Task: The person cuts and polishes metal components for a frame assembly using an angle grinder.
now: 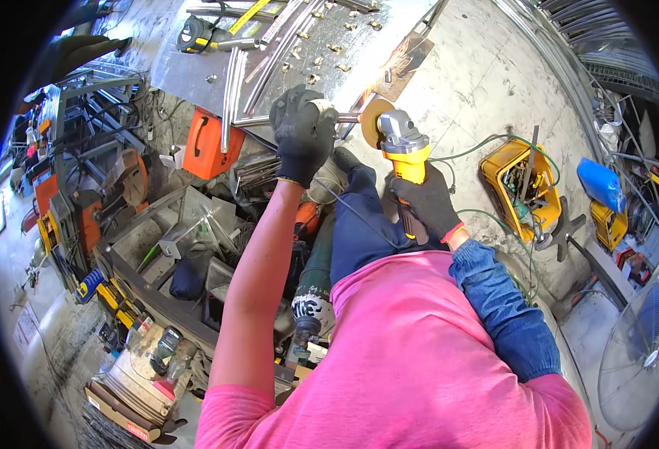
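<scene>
My right hand (428,200), in a dark glove, is closed round the body of a yellow and grey angle grinder (406,153). The grinder's tan disc (373,124) meets the end of a thin metal rod (350,117), and orange sparks fly up beyond it. Wrapped in a dark glove too, my left hand (299,131) grips that rod, which shows on both sides of the fist. Just past the hands lies a metal-topped table (322,78) with long metal tubes (276,56) and several small brass-coloured pieces (336,49).
A tape measure (193,34) lies on the table. An orange box (211,144) stands left of my left hand. On the right are a yellow crate (520,187) with tools, a green cord (486,142) and a fan (644,355). A green gas cylinder (316,273) lies beside my leg.
</scene>
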Demonstrator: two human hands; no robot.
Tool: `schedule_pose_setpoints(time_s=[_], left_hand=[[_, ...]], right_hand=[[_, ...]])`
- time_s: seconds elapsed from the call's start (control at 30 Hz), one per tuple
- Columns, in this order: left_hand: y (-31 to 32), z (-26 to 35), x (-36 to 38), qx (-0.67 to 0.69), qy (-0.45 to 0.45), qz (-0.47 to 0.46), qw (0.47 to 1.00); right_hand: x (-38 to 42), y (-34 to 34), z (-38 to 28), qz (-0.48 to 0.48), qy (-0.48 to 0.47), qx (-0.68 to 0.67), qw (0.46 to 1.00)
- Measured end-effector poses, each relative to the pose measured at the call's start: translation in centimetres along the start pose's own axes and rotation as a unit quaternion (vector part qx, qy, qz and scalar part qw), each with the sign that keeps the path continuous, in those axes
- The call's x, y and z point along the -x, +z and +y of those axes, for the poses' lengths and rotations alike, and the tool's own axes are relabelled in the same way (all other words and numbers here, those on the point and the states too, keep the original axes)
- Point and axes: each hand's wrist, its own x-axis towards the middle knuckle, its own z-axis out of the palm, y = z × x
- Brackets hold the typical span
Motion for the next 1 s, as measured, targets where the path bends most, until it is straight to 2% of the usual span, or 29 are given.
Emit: schedule_pose_setpoints(time_s=[0.07,0.3,0.4,0.5,0.6,0.67,0.77,0.8,0.87,1.0], left_hand=[[0.1,0.0,-0.1,0.001,-0.002,0.005,1.0],[-0.1,0.1,-0.1,-0.001,0.001,0.003,1.0],[-0.1,0.1,-0.2,0.01,0.006,0.013,1.0],[-0.2,0.0,0.0,0.003,0.021,0.021,1.0],[-0.2,0.0,0.3,-0.003,0.007,-0.006,1.0],[-0.2,-0.1,0.5,0.03,-0.051,-0.029,0.998],[-0.3,0.2,0.6,0.032,-0.056,-0.036,0.997],[-0.6,0.3,0.4,0.029,-0.054,-0.041,0.997],[-1.1,0.6,-0.2,-0.042,0.031,-0.025,0.998],[-0.7,0.0,0.4,-0.024,0.017,-0.033,0.999]], right_hand=[[0.1,0.1,-2.2,0.006,-0.019,0.035,0.999],[0.8,-0.5,0.1,-0.007,0.015,-0.007,1.0],[1.2,-1.0,0.1,0.017,0.041,-0.018,0.999],[1.4,-1.0,0.4,0.023,0.021,-0.087,0.996],[1.4,-1.1,0.3,0.025,0.007,-0.078,0.997],[1.2,-0.8,0.6,0.015,0.007,-0.068,0.998],[0.9,-0.6,1.5,0.006,-0.005,-0.046,0.999],[1.0,-0.5,1.0,0.006,-0.003,-0.052,0.999],[1.0,-0.4,0.2,-0.01,0.019,-0.068,0.997],[0.9,0.1,0.0,0.005,0.01,-0.083,0.996]])
